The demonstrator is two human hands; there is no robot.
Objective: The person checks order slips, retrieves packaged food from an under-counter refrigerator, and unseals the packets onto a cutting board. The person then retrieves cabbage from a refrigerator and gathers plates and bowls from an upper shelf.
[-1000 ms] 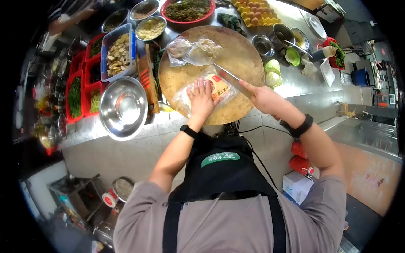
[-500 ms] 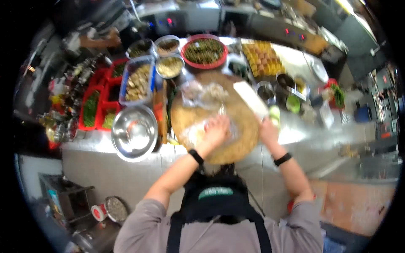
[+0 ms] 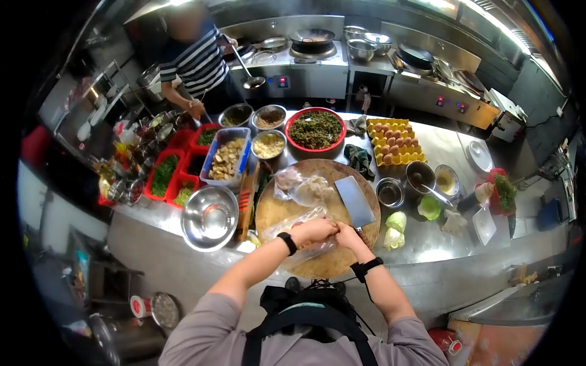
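Note:
A round wooden chopping board lies in front of me, with a clear plastic bag on its near part. My left hand is closed on the bag, fingers bunched at its right end. Right against it, my right hand is closed and pinches the same bag end; its fingertips are partly hidden. A cleaver lies flat on the right of the board, its handle close to my right hand. Farther back on the board, pale food in clear plastic sits beyond my hands.
A steel bowl and a tub of cut pieces stand left. Behind the board is a red basin of chopped greens. Egg trays, a pot and cabbage are right. A person holds a ladle.
My right hand has let go of the cleaver, which now lies on the board, and has come over to the bag beside my left hand. The view has tilted up, showing the stoves and the other person.

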